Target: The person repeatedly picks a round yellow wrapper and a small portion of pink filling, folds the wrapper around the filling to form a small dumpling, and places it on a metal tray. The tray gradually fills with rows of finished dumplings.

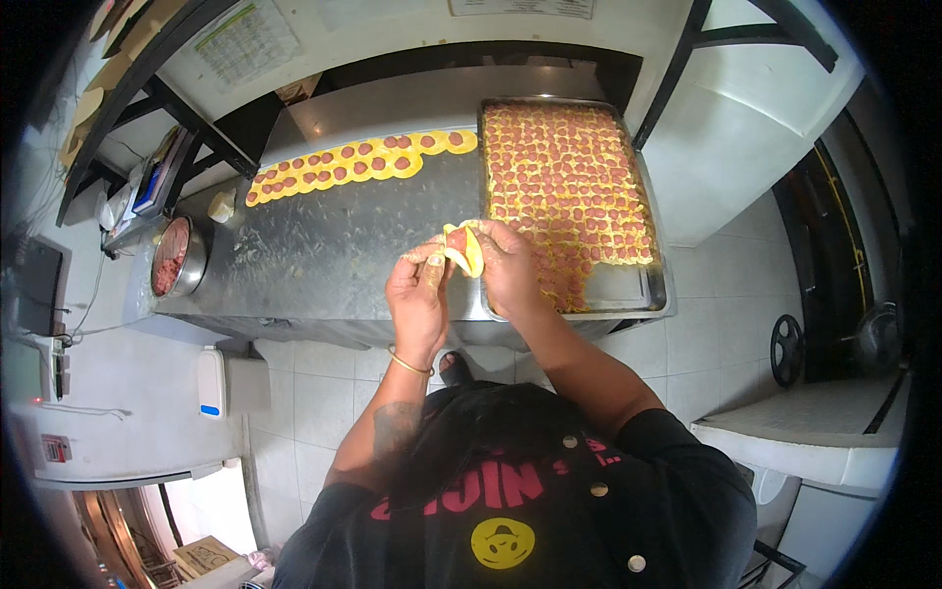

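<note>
Between my hands, above the front of the steel table (324, 255), is a half-folded yellow dumpling (465, 249) with pink meat filling showing inside. My left hand (422, 285) pinches its left side. On its other side, the fingers of my right hand (508, 267) grip the dough. Just right of my hands lies a large metal tray (628, 285) packed with rows of small yellow dumplings (559, 167) with pink filling. Along the table's far side, flat round dough wrappers (353, 162) overlap in two rows, each topped with a ball of meat.
A steel bowl (194, 263) of pink minced meat stands at the table's left end, near a small pale container (222, 206). Dark shelf posts (211, 133) rise behind the left side. A white bin (226, 383) stands on the tiled floor below.
</note>
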### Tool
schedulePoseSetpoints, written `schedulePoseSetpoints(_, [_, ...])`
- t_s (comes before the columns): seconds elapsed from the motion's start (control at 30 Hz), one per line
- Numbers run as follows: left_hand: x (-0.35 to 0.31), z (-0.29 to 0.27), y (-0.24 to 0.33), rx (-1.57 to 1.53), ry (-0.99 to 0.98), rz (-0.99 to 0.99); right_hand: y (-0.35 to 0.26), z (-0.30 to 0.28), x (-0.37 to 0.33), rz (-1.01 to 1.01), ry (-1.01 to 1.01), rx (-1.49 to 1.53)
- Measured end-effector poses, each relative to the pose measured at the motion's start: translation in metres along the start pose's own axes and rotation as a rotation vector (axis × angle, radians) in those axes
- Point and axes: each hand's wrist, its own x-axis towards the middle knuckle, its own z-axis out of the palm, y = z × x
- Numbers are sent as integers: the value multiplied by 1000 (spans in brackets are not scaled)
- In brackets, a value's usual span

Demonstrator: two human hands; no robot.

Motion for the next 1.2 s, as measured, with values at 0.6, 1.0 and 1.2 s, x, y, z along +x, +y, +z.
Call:
schedulePoseSetpoints(0.6, [-18,-11,41,-272,-360,-92,-55,12,-57,-88,-95,-372])
schedulePoseSetpoints(1.0, [29,-46,67,-227,-443,-32,-36,67,-43,-454,4,-820])
schedulePoseSetpoints(1.2, [41,-50,73,-149,-386,24,-21,95,-43,-745,186,-1042])
